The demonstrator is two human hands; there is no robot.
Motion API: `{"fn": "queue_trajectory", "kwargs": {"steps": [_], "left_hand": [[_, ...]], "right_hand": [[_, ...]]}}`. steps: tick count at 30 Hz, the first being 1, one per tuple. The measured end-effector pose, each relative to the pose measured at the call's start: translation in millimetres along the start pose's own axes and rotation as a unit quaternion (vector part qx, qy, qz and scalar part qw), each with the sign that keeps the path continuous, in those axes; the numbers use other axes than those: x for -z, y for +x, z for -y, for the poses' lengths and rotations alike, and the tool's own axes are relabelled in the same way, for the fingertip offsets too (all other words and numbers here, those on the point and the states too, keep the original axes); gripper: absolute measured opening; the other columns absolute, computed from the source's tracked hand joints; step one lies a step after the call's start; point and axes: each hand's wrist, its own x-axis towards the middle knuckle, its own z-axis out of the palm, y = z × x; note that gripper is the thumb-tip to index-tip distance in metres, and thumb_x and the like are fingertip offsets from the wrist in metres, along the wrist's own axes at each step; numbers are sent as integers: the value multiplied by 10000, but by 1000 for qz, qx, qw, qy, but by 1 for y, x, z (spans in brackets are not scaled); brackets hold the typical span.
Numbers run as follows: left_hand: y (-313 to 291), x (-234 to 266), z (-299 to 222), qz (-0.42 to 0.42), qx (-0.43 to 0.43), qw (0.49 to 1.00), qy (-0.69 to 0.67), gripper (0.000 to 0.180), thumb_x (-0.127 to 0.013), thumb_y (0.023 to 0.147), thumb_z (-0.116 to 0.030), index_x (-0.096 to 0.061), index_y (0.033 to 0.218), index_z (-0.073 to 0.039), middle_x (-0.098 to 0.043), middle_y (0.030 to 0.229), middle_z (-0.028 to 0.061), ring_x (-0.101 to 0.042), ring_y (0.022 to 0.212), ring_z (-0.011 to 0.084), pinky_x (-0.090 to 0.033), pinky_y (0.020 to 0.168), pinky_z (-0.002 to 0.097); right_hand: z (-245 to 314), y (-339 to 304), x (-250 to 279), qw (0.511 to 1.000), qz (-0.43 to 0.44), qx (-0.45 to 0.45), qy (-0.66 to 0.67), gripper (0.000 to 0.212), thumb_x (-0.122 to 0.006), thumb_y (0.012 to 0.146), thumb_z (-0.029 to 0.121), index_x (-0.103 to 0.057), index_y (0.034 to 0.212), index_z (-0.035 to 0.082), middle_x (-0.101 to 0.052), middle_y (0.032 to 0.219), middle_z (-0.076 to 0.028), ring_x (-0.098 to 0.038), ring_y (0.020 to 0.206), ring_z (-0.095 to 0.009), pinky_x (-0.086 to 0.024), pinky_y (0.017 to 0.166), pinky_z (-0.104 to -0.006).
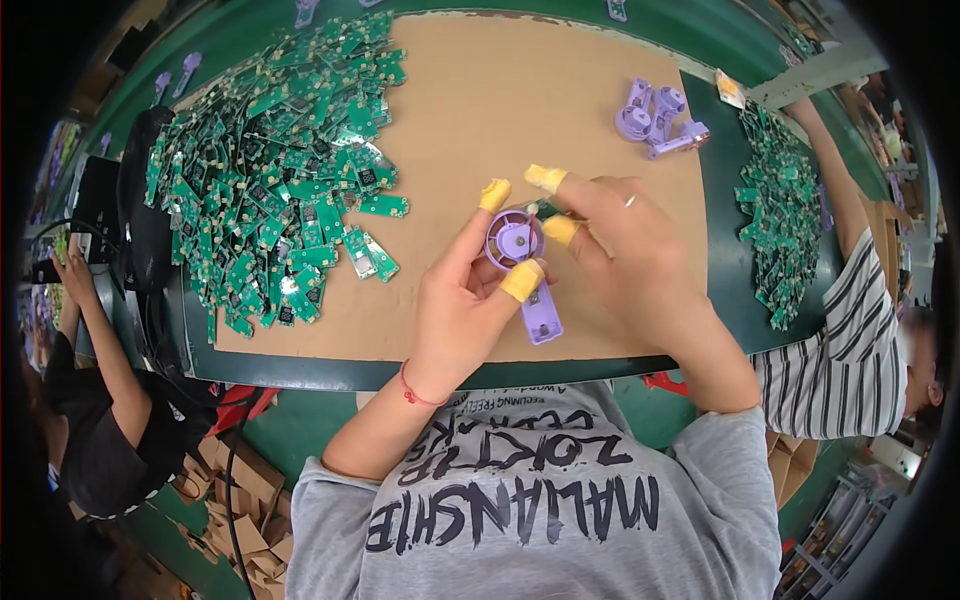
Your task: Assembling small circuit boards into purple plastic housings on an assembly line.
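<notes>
My left hand grips a purple plastic handheld-fan housing, its round, ringed head up and its handle slanting down toward me. The thumb presses across the front, just below the ring. At the top right of the ring, my right hand is closed in a pinch, its fingers slightly blurred. A small green piece shows between its yellow-covered fingertips; it looks like the end of a circuit board, mostly hidden. Thin wire seems to run inside the ring. Yellow covers wrap the thumb and a finger of each hand.
A large heap of green circuit boards covers the left of the brown board. Several purple fan housings lie at the back right. Another board pile lies beyond, beside a co-worker's striped sleeve. Another person sits at left.
</notes>
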Motion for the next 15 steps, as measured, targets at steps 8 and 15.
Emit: {"fn": "queue_trajectory", "kwargs": {"steps": [8,15], "left_hand": [[5,7,-9,-29,-82,994,72,526,-503,840,30,-294,1322,-4,-503,1183,109,-583,919,163,-500,776,264],[5,1,-12,-51,-73,995,40,468,-518,837,19,-383,1283,-19,-538,1131,76,-563,915,120,-513,724,238]], "right_hand": [[-2,-14,6,914,97,-203,337,276,-619,719,-38,-598,987,21,-596,838,-53,-565,753,-136,-458,665,-268],[-2,-24,-8,918,62,-204,335,265,-628,714,-14,-604,972,45,-611,833,-37,-557,761,-131,-458,667,-264]]}}
